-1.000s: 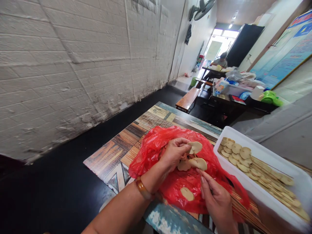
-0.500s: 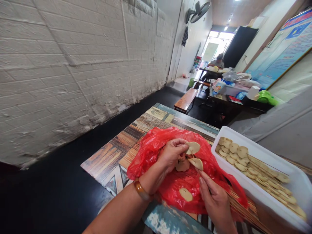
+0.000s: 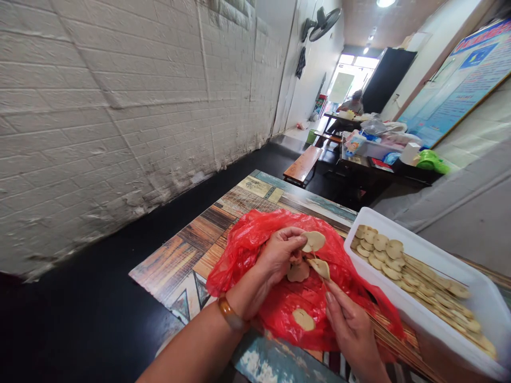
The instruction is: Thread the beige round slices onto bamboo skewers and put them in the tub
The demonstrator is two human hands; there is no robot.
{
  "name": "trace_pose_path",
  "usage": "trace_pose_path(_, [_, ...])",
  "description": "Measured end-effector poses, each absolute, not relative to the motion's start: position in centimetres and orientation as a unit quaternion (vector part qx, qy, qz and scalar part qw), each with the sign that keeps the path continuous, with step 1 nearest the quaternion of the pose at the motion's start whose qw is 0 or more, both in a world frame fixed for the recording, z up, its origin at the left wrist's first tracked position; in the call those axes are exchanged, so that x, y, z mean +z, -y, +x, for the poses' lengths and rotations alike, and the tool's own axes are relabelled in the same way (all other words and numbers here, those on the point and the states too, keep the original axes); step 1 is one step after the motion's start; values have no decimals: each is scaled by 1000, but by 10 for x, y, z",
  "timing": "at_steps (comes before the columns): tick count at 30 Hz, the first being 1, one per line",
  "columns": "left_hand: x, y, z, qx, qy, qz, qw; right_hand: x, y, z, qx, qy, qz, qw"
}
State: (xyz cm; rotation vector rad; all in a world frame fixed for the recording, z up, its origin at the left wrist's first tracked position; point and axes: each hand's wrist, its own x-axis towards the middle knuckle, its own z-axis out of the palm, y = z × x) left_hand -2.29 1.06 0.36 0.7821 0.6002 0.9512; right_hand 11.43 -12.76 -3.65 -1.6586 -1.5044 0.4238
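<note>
Filled sticks (image 3: pixel 395 249) already line the white tray (image 3: pixel 439 260) at right; loose slices (image 3: pixel 303 319) remain on the red bag (image 3: pixel 247 239). Over it, the left hand (image 3: pixel 280 251) pinches 1 slice (image 3: pixel 315 242); the right hand (image 3: pixel 351 319) grips a stick (image 3: pixel 326 286) bearing another.

Daylight glares through the far doorway (image 3: pixel 359 74), ceiling lamps (image 3: pixel 385 2) shine, and the lower right corner blurs.
</note>
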Motion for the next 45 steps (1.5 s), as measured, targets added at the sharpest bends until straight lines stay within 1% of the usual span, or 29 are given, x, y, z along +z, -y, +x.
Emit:
trace_pose_path(10, [1,-12,-22,426,-274,381,773,-39,127,113,137,583,-682,420])
trace_pose_path(22, [7,-9,-23,419,-285,391,768,-39,126,113,128,586,-680,422])
trace_pose_path(35, [-1,-8,-20,418,-290,411,757,-39,124,113,158,565,-682,437])
trace_pose_path(45, [4,-6,-21,430,-289,412,750,-38,125,110,202,540,-676,459])
